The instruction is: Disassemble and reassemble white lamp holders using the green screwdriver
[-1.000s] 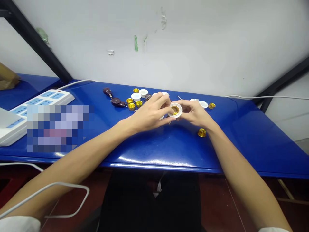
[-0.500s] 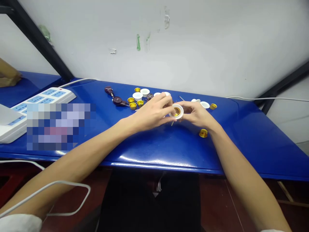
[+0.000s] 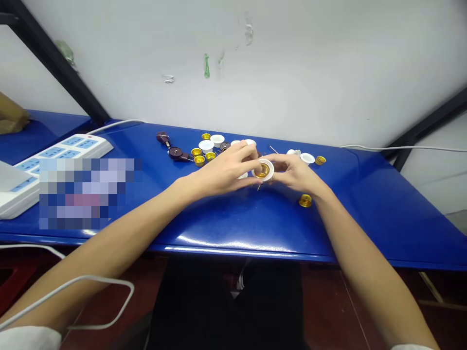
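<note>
Between my hands is a white lamp socket (image 3: 270, 171) with a gold threaded metal shell (image 3: 262, 170) inside its round rim, its opening tilted toward me. My right hand (image 3: 294, 174) grips the socket from the right side. From the left, my left hand (image 3: 228, 167) has its fingers curled at the rim, with a fingertip in the gold shell. Under the socket a thin metal tip (image 3: 259, 186) sticks out; what it belongs to is hidden. Another white piece (image 3: 242, 176) shows partly beneath my left fingers.
Behind my hands lie gold shells (image 3: 199, 161), white cups (image 3: 217, 141) and dark brown parts (image 3: 175, 154). One gold shell (image 3: 305, 201) lies by my right wrist; white rings (image 3: 307, 158) lie farther back. A white power strip (image 3: 95, 150) is at left, a cable (image 3: 124, 301) across my left forearm.
Both hands stay on the same white socket. My left fingertip shifts a little within the gold shell, and the whole view has moved slightly.
</note>
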`<state>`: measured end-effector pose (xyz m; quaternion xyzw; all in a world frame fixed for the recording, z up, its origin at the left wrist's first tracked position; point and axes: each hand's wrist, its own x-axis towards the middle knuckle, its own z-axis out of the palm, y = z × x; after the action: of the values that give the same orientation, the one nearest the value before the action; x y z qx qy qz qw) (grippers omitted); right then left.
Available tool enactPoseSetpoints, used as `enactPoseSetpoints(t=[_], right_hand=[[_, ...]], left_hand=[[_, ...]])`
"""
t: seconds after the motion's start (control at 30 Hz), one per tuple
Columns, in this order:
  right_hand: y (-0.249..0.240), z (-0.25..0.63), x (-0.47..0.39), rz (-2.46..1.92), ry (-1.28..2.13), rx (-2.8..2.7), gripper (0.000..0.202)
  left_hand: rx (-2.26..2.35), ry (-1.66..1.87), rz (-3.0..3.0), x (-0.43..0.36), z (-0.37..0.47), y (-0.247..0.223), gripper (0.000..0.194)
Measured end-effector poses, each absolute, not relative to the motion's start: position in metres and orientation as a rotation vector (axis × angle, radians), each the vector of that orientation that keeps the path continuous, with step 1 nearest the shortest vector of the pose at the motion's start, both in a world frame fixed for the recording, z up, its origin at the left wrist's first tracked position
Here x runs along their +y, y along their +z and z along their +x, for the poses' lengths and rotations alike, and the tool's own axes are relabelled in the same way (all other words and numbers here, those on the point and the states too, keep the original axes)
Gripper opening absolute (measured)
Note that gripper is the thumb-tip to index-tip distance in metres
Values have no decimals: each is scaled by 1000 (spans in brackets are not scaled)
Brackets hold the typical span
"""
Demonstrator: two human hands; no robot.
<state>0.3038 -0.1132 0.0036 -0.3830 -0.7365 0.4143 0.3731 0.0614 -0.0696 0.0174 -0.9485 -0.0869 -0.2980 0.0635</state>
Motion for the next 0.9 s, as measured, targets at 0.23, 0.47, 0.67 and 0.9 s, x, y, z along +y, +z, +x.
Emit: enactPoseSetpoints(t=[0.23, 0.47, 0.67, 0.9], right_hand=[[1, 305, -111, -992, 1044, -1883, 36], [2, 305, -111, -1028, 1010, -1862, 38], [3, 305, -112, -1012, 1036, -1862, 35], [2, 305, -112, -1042, 1031, -1859, 40]], left_hand=[[-264, -930, -2964, -65, 60, 18, 11], [-207, -1014, -2797, -62, 58, 17, 17], [-278, -949, -2792, -63, 56, 20, 31], [-402, -1115, -2892, -69, 60, 19, 17]])
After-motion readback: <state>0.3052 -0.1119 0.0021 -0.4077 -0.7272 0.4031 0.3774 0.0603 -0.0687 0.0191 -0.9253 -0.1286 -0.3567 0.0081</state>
